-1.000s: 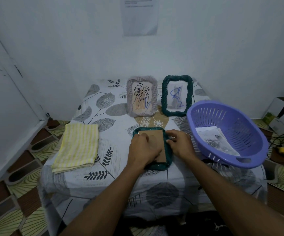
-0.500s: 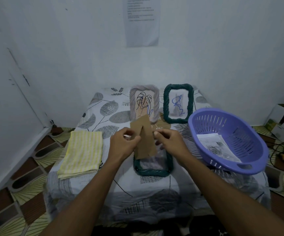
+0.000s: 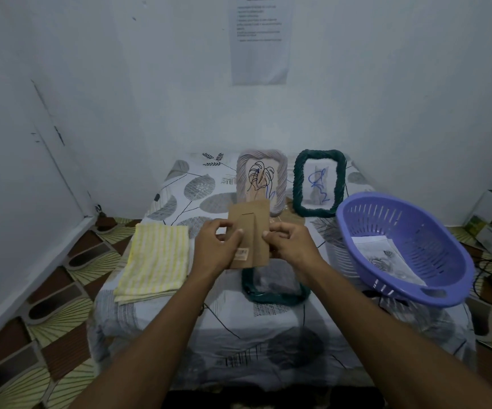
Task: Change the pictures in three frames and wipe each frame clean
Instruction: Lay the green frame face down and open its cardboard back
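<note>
- Pinching a brown cardboard backing board point(image 3: 249, 234) from both sides, the two hands hold it upright in the air above the middle of the table point(image 3: 238, 314).
- The left hand point(image 3: 216, 249) grips the board's left edge, thumb pressed on the near face and the other fingers curled behind it; the right hand point(image 3: 293, 246) grips the right edge, fingertips closed on the cardboard.
- A small label sits at the board's lower left, and a stand flap runs down its middle.
- Directly below the board, at 6 o'clock, a dark green frame point(image 3: 274, 293) lies flat on the leaf-print cloth, partly hidden by the right wrist.
- At 12 o'clock a pale grey frame point(image 3: 261, 180) stands upright with a leaf drawing; just to its right, at about 1 o'clock, a second green frame point(image 3: 320, 183) stands with a blue scribble.
- At 3 o'clock a purple basket point(image 3: 445, 278) holds loose printed sheets point(image 3: 386, 258).
- At 9 o'clock a folded yellow striped cloth point(image 3: 156, 258) lies on the table's left edge.
</note>
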Tool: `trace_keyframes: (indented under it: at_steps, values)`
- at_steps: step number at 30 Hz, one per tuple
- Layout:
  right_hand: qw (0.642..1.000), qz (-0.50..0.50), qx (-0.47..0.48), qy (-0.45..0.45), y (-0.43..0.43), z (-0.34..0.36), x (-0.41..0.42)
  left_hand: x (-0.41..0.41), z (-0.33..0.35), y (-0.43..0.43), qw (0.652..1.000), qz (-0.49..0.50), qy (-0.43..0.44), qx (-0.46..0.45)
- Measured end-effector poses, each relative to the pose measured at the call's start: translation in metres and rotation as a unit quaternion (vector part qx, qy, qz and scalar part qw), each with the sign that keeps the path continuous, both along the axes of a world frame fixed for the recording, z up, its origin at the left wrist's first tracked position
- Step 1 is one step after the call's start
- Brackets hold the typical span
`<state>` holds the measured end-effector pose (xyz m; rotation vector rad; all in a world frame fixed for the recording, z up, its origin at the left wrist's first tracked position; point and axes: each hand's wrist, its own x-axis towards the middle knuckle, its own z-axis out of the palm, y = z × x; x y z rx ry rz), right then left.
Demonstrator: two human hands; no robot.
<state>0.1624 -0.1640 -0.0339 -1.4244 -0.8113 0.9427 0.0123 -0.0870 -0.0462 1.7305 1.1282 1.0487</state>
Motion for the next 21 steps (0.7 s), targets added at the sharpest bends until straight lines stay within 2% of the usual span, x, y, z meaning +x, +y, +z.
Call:
trace_keyframes:
  at_steps: [5,11,15,19,21]
  values:
    - [0.998,-0.041,-0.044,0.002,-0.022,-0.01,0.027,0.023,-0.008,-0.011,0.998,-0.047,0.014,-0.051]
    - [0.989,-0.051,-0.14,-0.023,-0.039,-0.02,0.051,0.041,-0.022,-0.02,0.983,-0.113,0.142,-0.024]
    - [0.97,-0.036,-0.19,-0.148,-0.039,-0.022,0.049,0.041,-0.027,-0.021,0.981,-0.101,0.165,-0.019]
    - [0.917,-0.027,-0.214,-0.337,-0.034,-0.024,0.045,0.039,-0.024,-0.016,0.984,-0.092,0.149,-0.032]
    - [0.91,-0.026,-0.211,-0.356,-0.034,-0.025,0.044,0.039,-0.023,-0.015,0.986,-0.084,0.134,-0.05]
